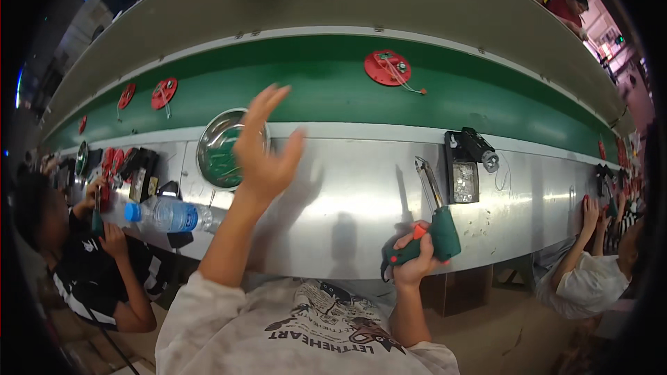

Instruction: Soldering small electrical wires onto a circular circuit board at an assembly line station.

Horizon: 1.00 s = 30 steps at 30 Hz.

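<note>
My left hand [267, 156] is raised over the bench with fingers spread and nothing in them, partly covering the right side of a round metal bowl [201, 154]. Thin pale wires seem to lie in the bowl. Near the front edge, my right hand [415, 267] is wrapped round the handle of a green soldering gun [445, 233] with a red trigger. Its metal tip points up and away from me. Just right of the tip stands a black soldering stand [454, 144] with a shallow tray and a wire spool [490, 161].
Beyond the metal bench [333, 201] runs a green conveyor belt [306, 62] carrying red round boards, one a red disc [386, 68] with white wires. A plastic bottle [170, 214] lies on its side at left. Co-workers sit on both sides. A grey shelf [333, 7] spans the far side.
</note>
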Tool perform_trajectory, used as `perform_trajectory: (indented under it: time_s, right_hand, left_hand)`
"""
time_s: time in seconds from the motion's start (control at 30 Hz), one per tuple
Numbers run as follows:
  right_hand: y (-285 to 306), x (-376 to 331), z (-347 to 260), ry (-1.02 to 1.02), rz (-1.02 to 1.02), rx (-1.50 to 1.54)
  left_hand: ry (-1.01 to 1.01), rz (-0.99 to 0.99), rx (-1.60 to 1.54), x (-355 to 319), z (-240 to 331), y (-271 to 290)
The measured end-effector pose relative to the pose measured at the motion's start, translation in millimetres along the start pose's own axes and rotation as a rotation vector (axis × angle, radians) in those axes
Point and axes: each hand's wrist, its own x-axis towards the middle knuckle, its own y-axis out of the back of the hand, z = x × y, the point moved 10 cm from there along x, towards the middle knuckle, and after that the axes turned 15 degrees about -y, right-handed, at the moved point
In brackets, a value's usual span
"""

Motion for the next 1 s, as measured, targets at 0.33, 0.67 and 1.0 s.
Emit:
perform_trajectory:
  time_s: [0.33, 0.67, 1.0]
  right_hand:
    - [11.4, -10.8, -11.4, 0.143, 0.13, 0.089]
    - [10.5, -8.0, -17.2, 0.141, 0.134, 0.067]
    - [-9.6, -1.4, -10.7, 0.035, 0.061, 0.055]
  left_hand:
    - [0.57, -0.655, 0.291, 50.5, -141.7, -334.7]
    - [0.424, -0.566, -0.322, 21.8, -69.5, -239.9]
    - [0.301, -0.468, -0.537, -95.0, -44.3, -69.1]
